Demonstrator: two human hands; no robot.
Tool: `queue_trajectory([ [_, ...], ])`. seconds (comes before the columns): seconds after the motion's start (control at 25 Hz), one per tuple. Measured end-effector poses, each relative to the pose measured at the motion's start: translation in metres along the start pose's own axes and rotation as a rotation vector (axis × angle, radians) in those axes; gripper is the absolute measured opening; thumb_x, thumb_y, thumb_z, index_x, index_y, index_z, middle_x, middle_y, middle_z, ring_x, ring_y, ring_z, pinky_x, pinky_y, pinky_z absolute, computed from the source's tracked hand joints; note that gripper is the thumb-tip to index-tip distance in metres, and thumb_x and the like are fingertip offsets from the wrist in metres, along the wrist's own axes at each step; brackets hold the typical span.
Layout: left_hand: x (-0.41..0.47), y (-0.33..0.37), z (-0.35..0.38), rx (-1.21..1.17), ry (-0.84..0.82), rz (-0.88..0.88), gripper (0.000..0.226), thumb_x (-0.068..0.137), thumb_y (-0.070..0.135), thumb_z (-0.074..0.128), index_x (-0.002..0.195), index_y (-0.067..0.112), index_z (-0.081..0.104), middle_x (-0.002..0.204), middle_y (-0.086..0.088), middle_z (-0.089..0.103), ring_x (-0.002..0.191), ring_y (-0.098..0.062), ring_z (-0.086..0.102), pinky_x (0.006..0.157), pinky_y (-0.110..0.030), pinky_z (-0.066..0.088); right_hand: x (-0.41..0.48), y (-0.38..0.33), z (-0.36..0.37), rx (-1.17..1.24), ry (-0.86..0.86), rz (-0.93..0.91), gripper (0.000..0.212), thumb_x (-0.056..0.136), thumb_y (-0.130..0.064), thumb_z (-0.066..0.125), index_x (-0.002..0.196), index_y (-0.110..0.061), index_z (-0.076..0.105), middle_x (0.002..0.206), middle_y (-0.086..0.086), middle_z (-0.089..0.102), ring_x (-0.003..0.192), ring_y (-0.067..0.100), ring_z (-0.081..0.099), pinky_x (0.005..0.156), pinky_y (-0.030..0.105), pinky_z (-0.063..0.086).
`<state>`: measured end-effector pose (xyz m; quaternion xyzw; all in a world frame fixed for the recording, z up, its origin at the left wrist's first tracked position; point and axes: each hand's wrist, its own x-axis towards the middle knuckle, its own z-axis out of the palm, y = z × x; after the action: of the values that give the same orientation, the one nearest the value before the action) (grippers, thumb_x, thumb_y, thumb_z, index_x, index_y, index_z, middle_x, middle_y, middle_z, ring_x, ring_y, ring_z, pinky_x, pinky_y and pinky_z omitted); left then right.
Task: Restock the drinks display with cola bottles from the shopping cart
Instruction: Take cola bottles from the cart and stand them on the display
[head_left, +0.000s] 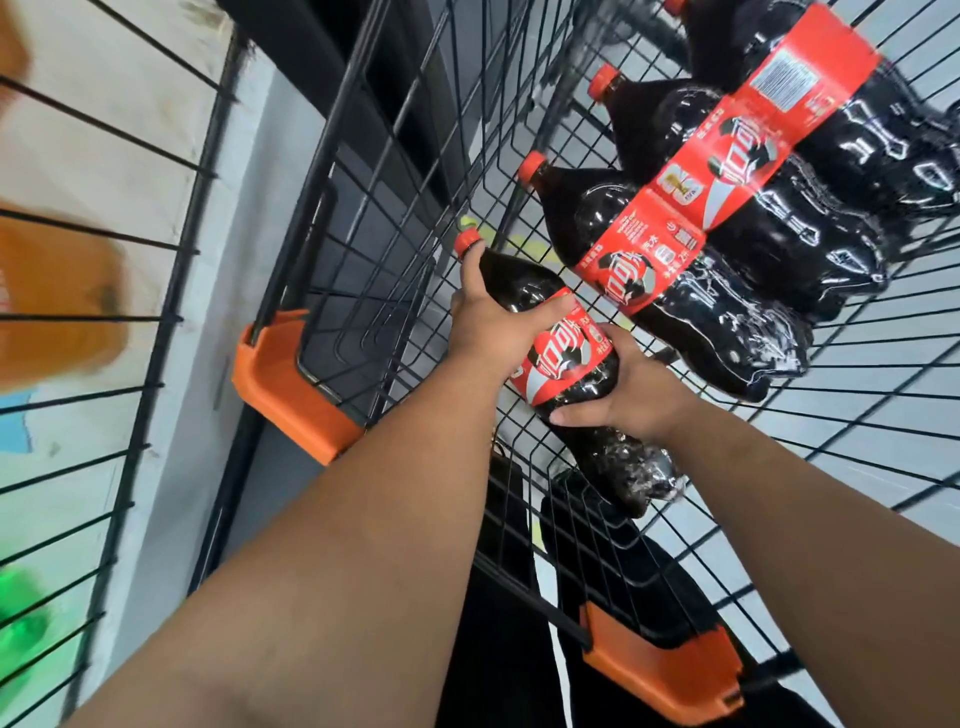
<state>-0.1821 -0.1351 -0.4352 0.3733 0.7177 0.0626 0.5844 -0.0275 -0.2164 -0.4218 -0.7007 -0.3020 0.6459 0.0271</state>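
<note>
Clearly the cola bottle being handled is the nearest one in a row. It lies on its side in the shopping cart, with its red cap toward the cart's wire wall and its base toward the person. The left hand is wrapped around the shoulder just below the cap. The right hand is curled around the body below the red label. Gripping at both ends probably suits a large, full bottle that would be heavy and slippery to lift one-handed. Whether it is clear of the cart floor I cannot tell.

Just beside it, three more cola bottles lie parallel, packed flank to flank, likely so they don't roll. An orange corner bumper caps the cart rim nearby. To the left stands a wire display shelf holding blurred orange and green shapes.
</note>
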Motion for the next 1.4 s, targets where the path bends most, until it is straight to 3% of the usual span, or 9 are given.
queue_trajectory([
  [0.24,-0.001,-0.007,0.002,-0.083,0.031,-0.050,0.121,0.061,0.043,0.096,0.151,0.033,0.015,0.137,0.000,0.053,0.114,-0.019,0.062,0.097,-0.042,0.054,-0.001,0.004,0.000,0.016,-0.012,-0.015,0.118,0.055,-0.037,0.094,0.149,-0.040,0.023,0.113,-0.018,0.060,0.112,0.013,0.058,0.099,0.031,0.043],
  [0.64,0.004,-0.006,-0.001,-0.163,-0.005,-0.049,0.106,0.063,0.034,0.097,0.149,0.031,0.035,0.119,0.003,0.068,0.104,-0.019,0.070,0.096,-0.047,0.057,-0.002,0.004,0.002,0.059,0.018,-0.034,0.112,0.058,-0.035,0.093,0.148,-0.038,0.026,0.115,-0.016,0.059,0.112,0.014,0.056,0.094,0.028,0.041],
  [0.92,-0.012,0.012,-0.015,-0.129,0.021,0.062,0.119,0.052,0.046,0.097,0.152,0.035,0.033,0.125,0.008,0.066,0.109,-0.015,0.068,0.097,-0.044,0.056,-0.024,-0.012,0.004,0.117,0.056,-0.104,0.106,0.063,-0.032,0.092,0.147,-0.037,0.028,0.104,-0.025,0.056,0.101,0.005,0.056,0.087,0.021,0.038],
  [1.08,-0.042,0.033,-0.022,-0.132,0.000,0.194,0.098,0.064,0.035,0.096,0.145,0.031,0.040,0.118,0.014,0.065,0.103,-0.001,0.065,0.090,-0.028,0.055,-0.058,-0.022,-0.002,0.176,0.097,-0.160,0.106,0.062,-0.025,0.093,0.144,-0.040,0.029,0.105,-0.026,0.057,0.095,-0.011,0.053,0.077,0.009,0.038],
  [1.24,-0.088,0.071,-0.027,-0.102,-0.024,0.313,0.114,0.039,0.064,0.095,0.138,0.040,0.044,0.126,0.011,0.067,0.114,-0.009,0.067,0.099,-0.042,0.055,-0.106,-0.033,-0.015,0.236,0.175,-0.214,0.101,0.062,-0.024,0.094,0.140,-0.041,0.032,0.105,-0.028,0.058,0.091,-0.016,0.052,0.080,0.006,0.039],
  [1.4,-0.135,0.107,-0.033,-0.097,-0.020,0.426,0.117,0.041,0.062,0.092,0.143,0.040,0.039,0.127,0.009,0.066,0.113,-0.010,0.067,0.099,-0.044,0.056,-0.151,-0.046,-0.030,0.265,0.230,-0.302,0.103,0.059,-0.021,0.094,0.143,-0.035,0.036,0.108,-0.023,0.063,0.093,-0.014,0.058,0.091,0.014,0.045],
])
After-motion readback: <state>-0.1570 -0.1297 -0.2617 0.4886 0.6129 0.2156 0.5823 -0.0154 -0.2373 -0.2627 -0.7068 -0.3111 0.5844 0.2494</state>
